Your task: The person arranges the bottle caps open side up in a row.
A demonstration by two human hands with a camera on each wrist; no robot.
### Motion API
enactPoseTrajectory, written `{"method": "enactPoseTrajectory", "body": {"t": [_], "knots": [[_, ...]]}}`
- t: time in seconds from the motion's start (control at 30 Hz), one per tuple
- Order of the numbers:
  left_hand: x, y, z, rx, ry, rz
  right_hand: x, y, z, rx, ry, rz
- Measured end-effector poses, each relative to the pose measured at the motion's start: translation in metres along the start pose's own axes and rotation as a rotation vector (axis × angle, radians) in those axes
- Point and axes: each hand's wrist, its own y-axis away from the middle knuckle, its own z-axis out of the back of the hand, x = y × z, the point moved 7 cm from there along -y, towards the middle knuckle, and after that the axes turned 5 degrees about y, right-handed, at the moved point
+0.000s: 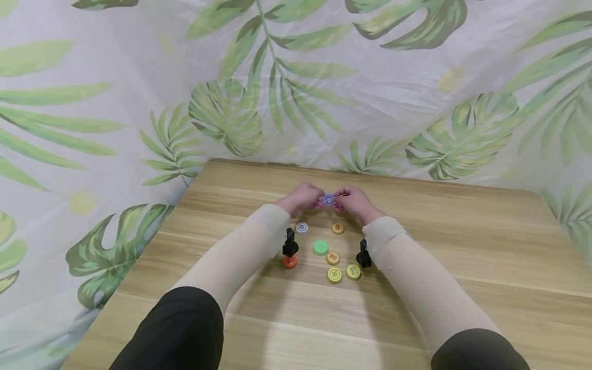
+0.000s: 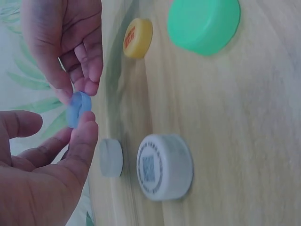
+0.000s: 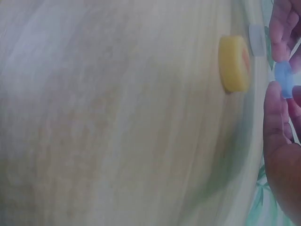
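Both hands meet at a small blue bottle cap, held up near the far side of the table. My left hand pinches one edge between thumb and fingers. On the opposite edge, the fingertips of my right hand pinch the same cap. The left wrist view shows the blue cap turned on its side between the two sets of fingers. Below the left hand sit a white cap with a square printed code and a paler, translucent cap. An orange-yellow cap lies nearest the right hand.
Closer in on the wooden table lie a green cap, another orange-yellow cap, two yellow caps and a red cap. Black wrist-camera mounts stick out from both sleeves. A leaf-patterned cloth hangs behind the table.
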Motion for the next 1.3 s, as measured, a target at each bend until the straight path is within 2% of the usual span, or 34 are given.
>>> {"method": "enactPoseTrajectory", "body": {"t": [0.17,0.3,0.4,0.47,0.6,0.73,0.93,1.13,1.3], "knots": [[0.001,0.0,-0.005,0.025,-0.052,0.016,-0.004,0.001,0.001,0.018,0.032,-0.025],[0.003,0.002,-0.011,0.076,-0.107,0.033,-0.01,0.002,0.003,0.026,0.091,-0.057],[0.002,0.005,-0.009,0.086,-0.135,0.04,-0.011,0.0,0.0,0.036,0.121,-0.075],[-0.001,0.007,-0.004,0.062,-0.126,0.032,-0.011,0.0,-0.002,0.039,0.144,-0.079],[-0.005,0.009,0.013,-0.028,-0.088,0.004,-0.008,0.001,-0.002,0.029,0.205,-0.089],[-0.001,0.011,0.029,-0.073,-0.063,0.017,-0.007,0.002,-0.005,0.035,0.252,-0.1],[0.009,0.018,0.043,-0.069,-0.085,0.03,-0.006,0.003,-0.012,0.063,0.232,-0.092],[0.021,0.028,0.062,-0.075,-0.127,0.057,-0.006,0.003,-0.011,0.062,0.216,-0.084],[0.03,0.038,0.068,-0.043,-0.156,0.09,-0.006,0.004,-0.012,0.072,0.182,-0.085]]}}
